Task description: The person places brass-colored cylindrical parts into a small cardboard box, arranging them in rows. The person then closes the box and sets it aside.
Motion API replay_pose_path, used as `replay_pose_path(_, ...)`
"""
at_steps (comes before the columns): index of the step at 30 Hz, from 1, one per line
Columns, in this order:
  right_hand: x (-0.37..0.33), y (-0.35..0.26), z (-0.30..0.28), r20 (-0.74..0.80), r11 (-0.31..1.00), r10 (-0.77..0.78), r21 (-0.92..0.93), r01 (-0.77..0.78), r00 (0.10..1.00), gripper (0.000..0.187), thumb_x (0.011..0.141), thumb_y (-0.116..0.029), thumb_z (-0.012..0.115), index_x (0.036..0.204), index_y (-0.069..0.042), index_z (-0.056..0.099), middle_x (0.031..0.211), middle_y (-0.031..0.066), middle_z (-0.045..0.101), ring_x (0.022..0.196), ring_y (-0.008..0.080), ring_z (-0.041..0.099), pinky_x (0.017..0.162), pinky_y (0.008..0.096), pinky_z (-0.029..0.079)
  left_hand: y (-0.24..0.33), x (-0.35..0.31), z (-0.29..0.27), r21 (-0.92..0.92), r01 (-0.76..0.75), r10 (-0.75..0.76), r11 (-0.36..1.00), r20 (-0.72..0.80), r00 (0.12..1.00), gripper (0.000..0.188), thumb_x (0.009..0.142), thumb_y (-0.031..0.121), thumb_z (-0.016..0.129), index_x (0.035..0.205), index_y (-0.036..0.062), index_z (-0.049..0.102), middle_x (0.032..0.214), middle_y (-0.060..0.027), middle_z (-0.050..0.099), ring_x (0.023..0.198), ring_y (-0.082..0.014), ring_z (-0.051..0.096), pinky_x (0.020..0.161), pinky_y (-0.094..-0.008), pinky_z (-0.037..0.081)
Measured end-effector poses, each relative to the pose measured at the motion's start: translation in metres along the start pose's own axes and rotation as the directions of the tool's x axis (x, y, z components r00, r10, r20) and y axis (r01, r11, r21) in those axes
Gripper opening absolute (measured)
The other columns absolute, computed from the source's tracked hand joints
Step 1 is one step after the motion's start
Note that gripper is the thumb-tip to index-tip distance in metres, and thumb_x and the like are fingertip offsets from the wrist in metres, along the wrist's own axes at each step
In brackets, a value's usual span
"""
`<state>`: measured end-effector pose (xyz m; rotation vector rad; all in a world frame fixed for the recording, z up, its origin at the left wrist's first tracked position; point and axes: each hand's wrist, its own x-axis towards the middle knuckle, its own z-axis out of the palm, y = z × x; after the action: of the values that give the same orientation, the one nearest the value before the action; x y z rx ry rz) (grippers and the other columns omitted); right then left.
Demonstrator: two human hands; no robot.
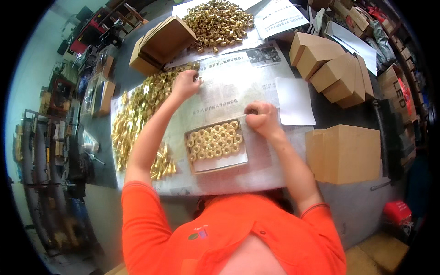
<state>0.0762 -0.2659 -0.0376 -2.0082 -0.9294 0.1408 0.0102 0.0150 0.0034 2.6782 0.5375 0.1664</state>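
My left hand [185, 85] is at the far end of a spread of brass nuts [158, 87], its fingers drawn together; whatever they pinch is too small to make out. Closer to me, my right hand [263, 118] is curled closed above the newspaper [220, 98], just beyond the right corner of a shallow cardboard box [217, 169]. Its fingers hide what they may hold. Inside that box, brass hex nuts [214, 140] lie flat in rows with their holes up, and a strip of white lining shows along the near side.
Slender brass pieces [162, 162] lie at the left. Beyond them an open cardboard box [162, 43] is tipped beside a large heap of nuts [217, 25]. White paper [294, 101], leaning cardboard boxes [332, 73] and a closed-looking carton [343, 153] are on the right.
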Motion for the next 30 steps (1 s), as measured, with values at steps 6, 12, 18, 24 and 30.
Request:
replay_pose_path(6, 0.002, -0.002, -0.001, 0.006, 1.0, -0.004, -0.011, 0.004, 1.0, 0.02, 0.061, -0.018, 0.055, 0.071, -0.012, 0.07, 0.077, 0.0091, 0.068, 0.072, 0.0292, 0.064, 0.068, 0.0368, 0.053, -0.015, -0.021, 0.016, 0.001, -0.064, 0.064, 0.998, -0.04, 0.997, 0.029, 0.079, 0.022, 0.07, 0.098, 0.0009, 0.067, 0.074, -0.0128, 0.065, 0.068, -0.0228, 0.064, 0.062, -0.0366, 0.051)
replay_pose_path(12, 0.001, -0.001, -0.002, -0.012, 1.0, -0.023, 0.013, 0.024, 1.0, 0.02, 0.062, -0.019, 0.055, 0.072, -0.011, 0.07, 0.077, 0.0091, 0.068, 0.072, 0.029, 0.065, 0.069, 0.0367, 0.052, 0.008, -0.03, 0.018, 0.346, -0.127, 0.153, 0.93, -0.049, 0.987, 0.022, 0.079, 0.025, 0.066, 0.092, 0.0072, 0.066, 0.082, -0.013, 0.067, 0.08, -0.0321, 0.065, 0.068, -0.0434, 0.052)
replay_pose_path(18, 0.001, 0.001, -0.005, 0.002, 0.999, -0.033, 0.01, 0.033, 0.999, 0.022, 0.062, -0.019, 0.055, 0.074, -0.011, 0.071, 0.078, 0.0099, 0.069, 0.074, 0.029, 0.065, 0.071, 0.0366, 0.053, 0.016, -0.03, 0.012, 0.187, -0.12, 0.141, 0.975, -0.107, 0.984, 0.016, 0.079, 0.021, 0.067, 0.085, 0.0057, 0.069, 0.075, -0.0149, 0.067, 0.07, -0.0317, 0.066, 0.063, -0.041, 0.051)
replay_pose_path(24, -0.001, -0.003, -0.006, 0.036, 0.999, 0.016, 0.043, -0.018, 0.999, 0.024, 0.06, -0.019, 0.055, 0.075, -0.01, 0.072, 0.078, 0.0115, 0.069, 0.075, 0.0298, 0.065, 0.072, 0.0357, 0.053, 0.087, -0.115, -0.029, -0.164, -0.314, 0.322, 0.935, 0.021, 0.947, 0.012, 0.078, 0.012, 0.071, 0.086, 0.0036, 0.067, 0.074, -0.0136, 0.066, 0.065, -0.024, 0.065, 0.056, -0.0314, 0.05)
replay_pose_path(30, 0.0, -0.001, -0.004, 0.017, 1.0, -0.003, 0.03, 0.002, 1.0, 0.024, 0.06, -0.019, 0.055, 0.074, -0.01, 0.072, 0.079, 0.0118, 0.069, 0.074, 0.0295, 0.065, 0.071, 0.0358, 0.053, 0.127, -0.176, -0.001, -0.098, -0.64, 0.644, 0.762, 0.206, 0.737, 0.015, 0.078, 0.018, 0.066, 0.089, 0.0096, 0.061, 0.072, -0.0064, 0.056, 0.06, -0.0275, 0.06, 0.052, -0.0383, 0.047)
